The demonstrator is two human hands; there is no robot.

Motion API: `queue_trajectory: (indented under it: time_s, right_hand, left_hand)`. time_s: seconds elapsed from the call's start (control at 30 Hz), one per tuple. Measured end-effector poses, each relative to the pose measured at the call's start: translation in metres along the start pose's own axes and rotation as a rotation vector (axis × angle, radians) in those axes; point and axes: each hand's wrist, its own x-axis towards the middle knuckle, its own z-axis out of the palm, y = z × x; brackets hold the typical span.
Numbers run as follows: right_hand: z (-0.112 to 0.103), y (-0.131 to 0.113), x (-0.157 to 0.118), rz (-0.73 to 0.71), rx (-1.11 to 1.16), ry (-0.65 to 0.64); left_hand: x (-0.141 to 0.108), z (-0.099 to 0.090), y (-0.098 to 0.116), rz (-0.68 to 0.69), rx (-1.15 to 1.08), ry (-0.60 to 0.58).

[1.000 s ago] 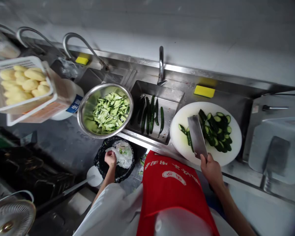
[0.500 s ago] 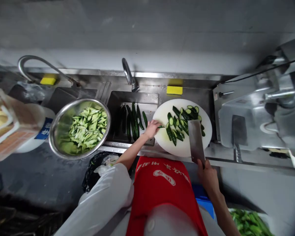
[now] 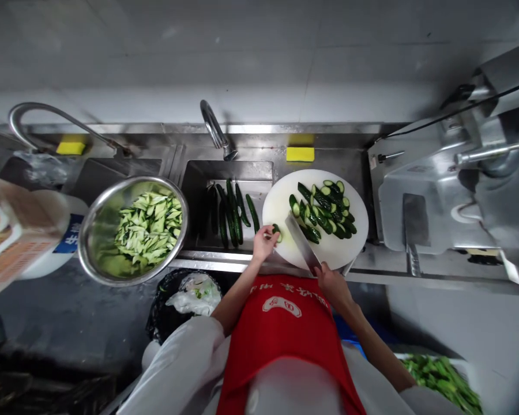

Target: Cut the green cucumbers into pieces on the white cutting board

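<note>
Left hand (image 3: 263,244): fingers narrow on a cucumber piece (image 3: 277,233), at the eight o'clock edge of the white cutting board (image 3: 333,251). Right hand (image 3: 332,285): closed round the handle of the cleaver (image 3: 301,241), near six o'clock; blade points to eleven. Cut cucumbers (image 3: 328,202) lie spread from the board's middle toward two o'clock, the blade between them and my left hand.

Surroundings, from the board: sink (image 3: 259,173) at nine o'clock, holding whole cucumbers (image 3: 233,210); steel bowl (image 3: 125,282) of cucumber slices (image 3: 149,227) farther out at nine, its rim just beside the sink. Faucet (image 3: 214,124) overhangs the sink's twelve o'clock side. Yellow sponge (image 3: 300,154) at twelve on the steel tabletop (image 3: 346,154). Black-lined bin (image 3: 159,305) at eight, below the tabletop; metal equipment (image 3: 484,138) at three.

Change against the previous frame: cleaver shifts from the board's right half to the near side of the cut cucumbers, toward my left hand. Left forearm is drawn back; more of the bin shows.
</note>
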Motion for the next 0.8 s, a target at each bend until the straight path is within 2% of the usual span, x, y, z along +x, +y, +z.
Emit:
queue_trajectory:
  time_s: [0.1,0.2,0.27,0.33,0.4,0.47,0.63,0.8]
  right_hand:
    - [0.000,0.004,-0.002,-0.015,-0.041,0.016]
    - [0.002,0.000,-0.004,-0.072,-0.082,0.004]
    - [0.004,-0.004,-0.004,-0.095,-0.098,-0.008]
    - [0.004,-0.007,-0.003,-0.102,-0.103,-0.015]
    - [0.003,-0.008,-0.004,-0.112,-0.105,-0.021]
    - [0.000,-0.007,-0.010,-0.138,-0.128,-0.030]
    - [-0.005,-0.014,-0.023,-0.147,-0.221,-0.065]
    - [-0.009,-0.026,-0.013,-0.121,-0.234,-0.082]
  left_hand:
    - [-0.003,0.025,-0.009,-0.051,-0.057,-0.009]
    - [-0.008,0.022,-0.011,-0.018,-0.019,-0.059]
    - [-0.010,0.013,-0.008,0.147,0.142,-0.041]
    - [-0.010,0.004,-0.004,0.368,0.346,-0.069]
    - [-0.007,-0.002,0.000,0.535,0.503,-0.184]
    - [-0.003,-0.004,0.001,0.614,0.604,-0.279]
    - [0.002,-0.004,0.000,0.669,0.702,-0.320]
    - [0.002,-0.004,-0.006,0.664,0.630,-0.304]
